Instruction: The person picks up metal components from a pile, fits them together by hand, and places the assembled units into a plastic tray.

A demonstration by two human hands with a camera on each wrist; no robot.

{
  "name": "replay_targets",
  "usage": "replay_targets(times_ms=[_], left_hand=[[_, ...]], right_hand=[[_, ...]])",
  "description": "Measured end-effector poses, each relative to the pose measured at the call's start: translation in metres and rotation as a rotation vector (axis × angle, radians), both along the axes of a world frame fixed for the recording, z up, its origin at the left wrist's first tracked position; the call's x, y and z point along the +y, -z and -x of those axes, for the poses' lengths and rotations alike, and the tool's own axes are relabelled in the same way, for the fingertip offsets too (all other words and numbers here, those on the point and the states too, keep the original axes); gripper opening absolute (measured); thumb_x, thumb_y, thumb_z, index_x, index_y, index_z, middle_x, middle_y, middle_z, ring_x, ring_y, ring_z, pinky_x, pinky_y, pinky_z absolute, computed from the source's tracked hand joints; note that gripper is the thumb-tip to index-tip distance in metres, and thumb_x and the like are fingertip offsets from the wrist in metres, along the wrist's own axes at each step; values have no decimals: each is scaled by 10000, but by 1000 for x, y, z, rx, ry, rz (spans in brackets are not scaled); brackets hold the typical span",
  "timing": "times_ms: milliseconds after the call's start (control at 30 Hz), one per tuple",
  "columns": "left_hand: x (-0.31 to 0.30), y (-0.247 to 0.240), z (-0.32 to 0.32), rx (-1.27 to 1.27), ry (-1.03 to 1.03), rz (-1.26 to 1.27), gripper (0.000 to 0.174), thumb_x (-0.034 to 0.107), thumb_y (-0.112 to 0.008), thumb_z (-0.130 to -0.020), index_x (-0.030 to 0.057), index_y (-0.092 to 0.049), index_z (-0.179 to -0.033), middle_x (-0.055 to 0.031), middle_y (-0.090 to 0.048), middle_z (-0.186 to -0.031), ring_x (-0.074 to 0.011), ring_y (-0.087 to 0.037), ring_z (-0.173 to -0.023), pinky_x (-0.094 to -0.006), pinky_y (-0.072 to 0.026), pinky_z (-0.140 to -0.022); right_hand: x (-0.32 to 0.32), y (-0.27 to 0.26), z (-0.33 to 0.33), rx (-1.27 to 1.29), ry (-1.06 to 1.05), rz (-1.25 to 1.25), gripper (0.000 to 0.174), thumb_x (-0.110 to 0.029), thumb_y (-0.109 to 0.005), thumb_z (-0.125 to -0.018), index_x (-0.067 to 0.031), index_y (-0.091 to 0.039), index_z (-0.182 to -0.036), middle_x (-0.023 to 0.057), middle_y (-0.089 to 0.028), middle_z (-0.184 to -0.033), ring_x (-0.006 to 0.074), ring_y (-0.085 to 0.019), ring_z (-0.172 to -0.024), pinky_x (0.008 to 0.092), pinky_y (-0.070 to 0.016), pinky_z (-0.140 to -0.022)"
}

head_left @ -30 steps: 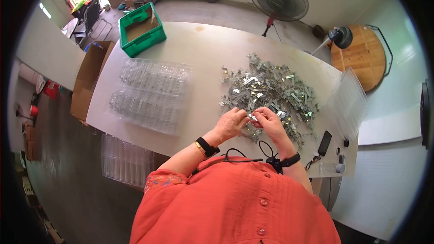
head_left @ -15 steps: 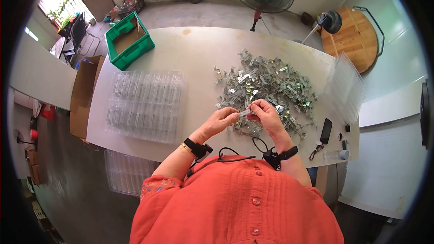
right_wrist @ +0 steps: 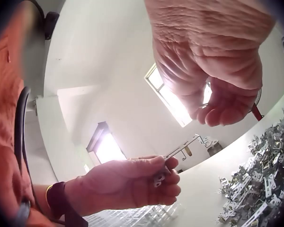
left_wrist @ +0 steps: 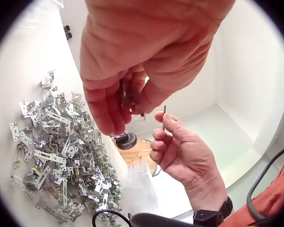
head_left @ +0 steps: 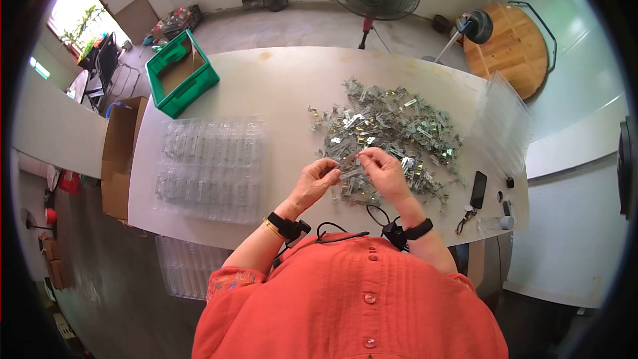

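Observation:
Over the near edge of the pile, my left hand [head_left: 310,185] pinches a thin metal bracket [right_wrist: 182,150] between thumb and fingers, its long end sticking out past the fingertips. More metal shows within the curled fingers in the right wrist view. A short gap away, my right hand [head_left: 387,174] pinches a thin metal piece [left_wrist: 164,116], seen edge-on in the left wrist view. Below and beyond both hands spreads a heap of small metal brackets [head_left: 392,123], silvery with some yellowish parts.
Clear plastic trays [head_left: 209,189] with rows of slots lie on the left of the white table [head_left: 286,93]. A green crate [head_left: 183,96] stands at the back left. More clear trays [head_left: 503,119], a phone [head_left: 478,189] and a bottle [head_left: 495,223] are at the right.
One second ago the fingertips were close together; then a metal strip showed between them. Now the hands are a little apart, and the head view has shifted.

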State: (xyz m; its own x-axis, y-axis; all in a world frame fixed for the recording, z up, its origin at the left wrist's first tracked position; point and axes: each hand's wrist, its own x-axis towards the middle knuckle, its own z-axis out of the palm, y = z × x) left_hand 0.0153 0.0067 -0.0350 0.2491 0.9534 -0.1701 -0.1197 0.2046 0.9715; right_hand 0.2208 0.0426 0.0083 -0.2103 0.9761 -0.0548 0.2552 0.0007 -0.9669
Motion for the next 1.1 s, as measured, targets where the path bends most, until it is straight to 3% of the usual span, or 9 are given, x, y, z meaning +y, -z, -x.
replay_targets(times_ms=[133,233,367,500,533,733,900,967,1100], left_hand=[[1,0,-12,59,-125,-105,156,100,-609,-942,6,-565,-1059,-7,-618,-885,-84,-597,-810,-242,-507,-758],[-1,-8,-19,168,-168,-171,148,91,-631,-924,13,-551,-1022,8,-593,-861,-72,-561,-778,-234,-485,-719],[-5,-12,-30,368,-226,-284,180,87,-666,-895,21,-537,-1001,10,-570,-831,-72,-518,-733,-240,-457,-671],[-8,-16,-39,430,-244,-329,184,79,-667,-887,28,-539,-1010,-14,-579,-820,-86,-538,-737,-249,-468,-677],[-10,-20,-42,448,-239,-332,185,77,-667,-883,29,-538,-1007,-36,-587,-819,-108,-556,-742,-259,-474,-678],[-14,-17,-58,500,-216,-402,186,70,-665,-873,39,-533,-1000,-105,-609,-834,-207,-609,-761,-314,-501,-680],[-17,-7,-60,506,-227,-468,218,72,-645,-875,51,-505,-1039,-130,-600,-875,-259,-610,-757,-337,-499,-668],[-18,-9,-59,504,-254,-427,212,80,-649,-872,49,-505,-1025,-134,-596,-855,-271,-595,-735,-354,-491,-661],[-17,-17,-48,392,-263,-238,209,97,-659,-873,43,-502,-999,-78,-552,-773,-164,-548,-708,-321,-467,-638]], right_hand=[[-13,-21,6,-259,-70,-81,141,-160,-609,-922,-57,-651,-1008,122,-603,-681,156,-559,-575,301,-445,-558],[-14,-17,4,-250,-76,-143,138,-154,-585,-927,-58,-645,-1005,139,-629,-702,243,-618,-601,344,-469,-575],[-14,-14,-5,-315,-86,-195,137,-143,-589,-927,-45,-650,-1001,106,-609,-670,175,-579,-586,316,-451,-558],[-15,-13,-10,-342,-158,-166,131,-151,-592,-909,-34,-632,-951,154,-630,-710,286,-626,-649,377,-472,-583],[-15,-12,-12,-330,-189,-135,135,-156,-591,-899,-32,-624,-940,184,-636,-739,357,-642,-701,420,-484,-604],[-15,-15,-23,-373,-158,-166,133,-158,-596,-894,-36,-633,-930,192,-639,-753,379,-634,-711,417,-488,-612],[-15,-4,-29,-343,-239,-132,123,-159,-605,-890,-41,-633,-912,192,-639,-756,370,-638,-714,409,-488,-615],[-13,-3,-32,-342,-193,-97,133,-168,-617,-892,-37,-637,-908,157,-635,-688,290,-650,-651,369,-485,-600],[-11,-13,-31,-314,-222,59,123,-162,-627,-902,-41,-646,-917,103,-651,-734,176,-639,-679,310,-476,-601]])
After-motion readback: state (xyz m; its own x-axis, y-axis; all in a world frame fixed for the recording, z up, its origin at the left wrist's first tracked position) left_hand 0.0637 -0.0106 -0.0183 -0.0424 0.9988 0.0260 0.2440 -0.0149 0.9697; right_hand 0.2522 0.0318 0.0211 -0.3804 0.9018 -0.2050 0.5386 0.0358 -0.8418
